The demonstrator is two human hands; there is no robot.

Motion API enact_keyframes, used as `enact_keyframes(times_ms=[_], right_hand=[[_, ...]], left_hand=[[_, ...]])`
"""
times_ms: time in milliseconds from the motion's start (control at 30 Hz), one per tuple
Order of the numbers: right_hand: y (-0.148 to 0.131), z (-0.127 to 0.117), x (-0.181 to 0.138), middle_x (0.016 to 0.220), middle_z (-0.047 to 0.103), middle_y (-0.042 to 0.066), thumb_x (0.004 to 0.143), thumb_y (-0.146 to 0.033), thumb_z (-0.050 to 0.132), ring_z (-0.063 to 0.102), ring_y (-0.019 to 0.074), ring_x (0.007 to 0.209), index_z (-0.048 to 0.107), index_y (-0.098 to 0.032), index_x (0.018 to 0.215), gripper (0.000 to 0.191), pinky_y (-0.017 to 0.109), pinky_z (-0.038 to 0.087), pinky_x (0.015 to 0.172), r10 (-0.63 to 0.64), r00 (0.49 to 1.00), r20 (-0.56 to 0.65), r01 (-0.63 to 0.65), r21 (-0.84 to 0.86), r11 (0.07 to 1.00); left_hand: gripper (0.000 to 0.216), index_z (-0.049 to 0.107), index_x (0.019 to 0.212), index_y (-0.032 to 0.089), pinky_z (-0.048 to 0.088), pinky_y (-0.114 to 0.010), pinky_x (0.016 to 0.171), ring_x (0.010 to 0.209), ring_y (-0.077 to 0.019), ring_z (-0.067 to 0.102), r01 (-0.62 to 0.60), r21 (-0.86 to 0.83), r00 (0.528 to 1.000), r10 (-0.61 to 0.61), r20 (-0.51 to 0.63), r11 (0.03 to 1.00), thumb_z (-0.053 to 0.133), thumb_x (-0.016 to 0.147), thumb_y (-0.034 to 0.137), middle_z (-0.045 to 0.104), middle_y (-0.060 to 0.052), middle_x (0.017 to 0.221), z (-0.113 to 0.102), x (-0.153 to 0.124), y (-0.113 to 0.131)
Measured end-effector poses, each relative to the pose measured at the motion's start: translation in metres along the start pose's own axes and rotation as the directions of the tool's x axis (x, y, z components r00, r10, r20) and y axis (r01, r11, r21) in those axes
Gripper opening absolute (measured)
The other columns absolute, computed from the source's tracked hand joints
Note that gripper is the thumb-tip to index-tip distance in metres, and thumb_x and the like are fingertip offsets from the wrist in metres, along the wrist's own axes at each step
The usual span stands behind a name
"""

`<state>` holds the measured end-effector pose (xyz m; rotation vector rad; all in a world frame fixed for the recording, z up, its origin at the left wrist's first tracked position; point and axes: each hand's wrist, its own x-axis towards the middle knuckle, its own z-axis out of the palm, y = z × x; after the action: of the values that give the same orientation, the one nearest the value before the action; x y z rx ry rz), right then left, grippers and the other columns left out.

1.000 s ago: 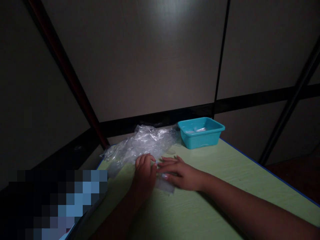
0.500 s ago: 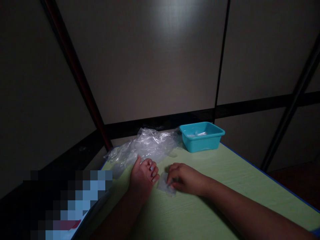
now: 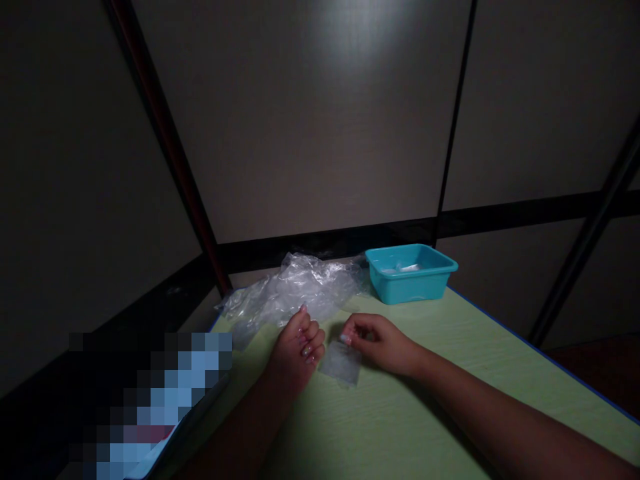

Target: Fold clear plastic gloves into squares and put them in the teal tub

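My right hand [image 3: 377, 341] is over the green table [image 3: 400, 413], its thumb and forefinger pinched at the upper edge of a small clear plastic bag [image 3: 341, 365]. The bag looks flat and thin, lying just over the tabletop. To its left, my left hand [image 3: 297, 347] is turned palm up with the fingers curled in and the thumb pointing up. Whatever those curled fingers hold, if anything, is hidden. Beyond my left hand lies a large crumpled sheet of clear plastic [image 3: 305, 283].
A turquoise plastic basin [image 3: 413, 287] with some clear pieces inside stands at the far right of the table. Dark cabinet panels [image 3: 320, 147] rise behind the table. A blurred-out light blue object [image 3: 175, 393] is at the lower left.
My right hand has lifted slightly away, showing more of the small bag. The left hand's fingers and thumb have closed further. The whole view has shifted a little.
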<state>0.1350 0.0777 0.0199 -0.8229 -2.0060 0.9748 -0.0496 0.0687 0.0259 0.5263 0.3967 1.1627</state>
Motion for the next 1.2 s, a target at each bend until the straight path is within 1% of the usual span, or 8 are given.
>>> enact_keyframes(times_ms=[167, 267, 367, 533, 733, 1000, 1200], right_hand=[[0.001, 0.000, 0.000, 0.059, 0.047, -0.003, 0.080, -0.036, 0.053, 0.040, 0.0087, 0.055, 0.056, -0.013, 0.069, 0.026, 0.020, 0.031, 0.051, 0.028, 0.999, 0.027, -0.029, 0.018, 0.999], [0.002, 0.000, 0.000, 0.058, 0.045, -0.004, 0.081, -0.036, 0.053, 0.038, 0.0081, 0.054, 0.056, -0.013, 0.068, 0.026, 0.020, 0.029, 0.050, 0.043, 0.998, 0.045, -0.045, 0.023, 0.999], [0.003, 0.000, 0.000, 0.058, 0.043, -0.004, 0.080, -0.034, 0.053, 0.036, 0.0079, 0.053, 0.055, -0.013, 0.068, 0.025, 0.020, 0.028, 0.049, 0.056, 0.997, 0.056, -0.058, 0.034, 0.998], [0.003, 0.001, 0.000, 0.058, 0.041, -0.004, 0.080, -0.032, 0.052, 0.035, 0.0083, 0.054, 0.054, -0.013, 0.067, 0.024, 0.021, 0.027, 0.049, 0.058, 0.995, 0.082, -0.060, 0.022, 0.998], [0.001, 0.001, -0.001, 0.058, 0.042, -0.004, 0.081, -0.030, 0.051, 0.036, 0.0085, 0.055, 0.054, -0.013, 0.067, 0.022, 0.021, 0.028, 0.050, 0.063, 0.992, 0.109, -0.063, -0.004, 0.998], [0.001, 0.001, -0.002, 0.059, 0.043, -0.004, 0.081, -0.028, 0.050, 0.037, 0.0085, 0.055, 0.054, -0.012, 0.068, 0.021, 0.020, 0.029, 0.050, 0.050, 0.991, 0.127, -0.048, -0.025, 0.999], [0.001, 0.001, -0.002, 0.059, 0.042, -0.004, 0.082, -0.028, 0.049, 0.036, 0.0086, 0.055, 0.054, -0.013, 0.068, 0.022, 0.020, 0.028, 0.050, 0.051, 0.989, 0.138, -0.043, -0.056, 0.997]], left_hand=[[0.040, 0.025, 0.057, 0.019, 0.015, -0.014, 0.032, 0.030, -0.0027, 0.022, -0.008, 0.058, 0.993, 0.015, -0.115, 0.998, 0.052, 0.085, 0.029, 0.022, 0.010, 0.042, 0.007, -0.001, -0.003], [0.040, 0.026, 0.057, 0.019, 0.013, -0.014, 0.030, 0.029, -0.0022, 0.021, -0.008, 0.068, 0.990, 0.018, -0.141, 0.998, 0.052, 0.085, 0.027, 0.022, 0.011, 0.041, 0.007, 0.000, -0.004], [0.040, 0.027, 0.057, 0.019, 0.012, -0.015, 0.029, 0.029, -0.0020, 0.021, -0.008, 0.072, 0.991, 0.018, -0.131, 0.997, 0.055, 0.083, 0.029, 0.024, 0.011, 0.040, 0.004, 0.001, -0.004], [0.044, 0.026, 0.056, 0.019, 0.014, -0.015, 0.028, 0.028, -0.0022, 0.022, -0.004, 0.123, 0.994, 0.017, -0.110, 0.992, 0.061, 0.077, 0.036, 0.024, 0.011, 0.040, 0.000, 0.004, -0.005], [0.044, 0.028, 0.058, 0.019, 0.015, -0.015, 0.029, 0.030, -0.0026, 0.023, -0.043, 0.172, 0.996, 0.057, -0.075, 0.984, 0.067, 0.072, 0.036, 0.026, 0.012, 0.041, -0.001, 0.003, -0.007], [0.044, 0.029, 0.059, 0.020, 0.017, -0.016, 0.030, 0.030, -0.0026, 0.024, -0.108, 0.263, 0.991, 0.124, -0.043, 0.959, 0.068, 0.070, 0.036, 0.027, 0.012, 0.042, -0.006, 0.005, -0.011], [0.041, 0.031, 0.062, 0.019, 0.018, -0.015, 0.030, 0.031, -0.0028, 0.027, -0.150, 0.301, 0.985, 0.169, -0.040, 0.942, 0.069, 0.070, 0.035, 0.030, 0.011, 0.044, -0.005, 0.005, -0.012]])
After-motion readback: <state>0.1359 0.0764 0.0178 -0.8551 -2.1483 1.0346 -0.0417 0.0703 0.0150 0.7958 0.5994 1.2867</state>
